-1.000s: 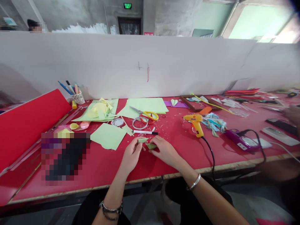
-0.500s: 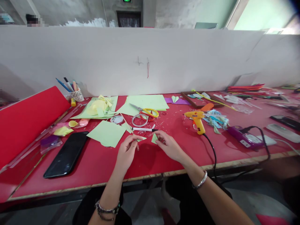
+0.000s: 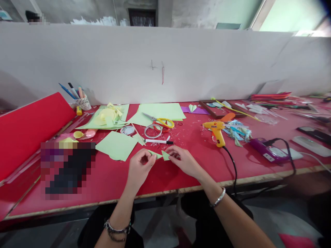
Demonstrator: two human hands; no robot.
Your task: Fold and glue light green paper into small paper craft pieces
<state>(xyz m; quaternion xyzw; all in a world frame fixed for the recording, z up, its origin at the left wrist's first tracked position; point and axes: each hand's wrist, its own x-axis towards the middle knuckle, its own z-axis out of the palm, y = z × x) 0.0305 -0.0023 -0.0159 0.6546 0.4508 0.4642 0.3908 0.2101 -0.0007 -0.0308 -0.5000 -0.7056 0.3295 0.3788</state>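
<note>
My left hand [image 3: 141,166] pinches a small green paper piece [image 3: 156,155] between thumb and fingers. Just to its right, my right hand [image 3: 182,159] grips another small green piece, a pointed one [image 3: 164,155]. The two pieces are held close together above the red table [image 3: 165,179]; whether they touch is hard to tell. A white marker with a black cap [image 3: 157,141] lies just beyond my fingers. Behind it are a roll of tape [image 3: 153,131] and yellow-handled scissors [image 3: 165,122]. A green paper sheet [image 3: 117,146] lies left of my left hand.
On the right are a yellow glue gun [image 3: 216,131] with a black cord, blue tassels [image 3: 238,132] and a purple power strip [image 3: 269,151]. A pen cup [image 3: 84,103] stands at the back left, near a red board [image 3: 33,129]. A white partition [image 3: 165,51] runs behind.
The two small green pieces have come closer together, and the right one has turned so its tip points left. The camera view has shifted slightly.
</note>
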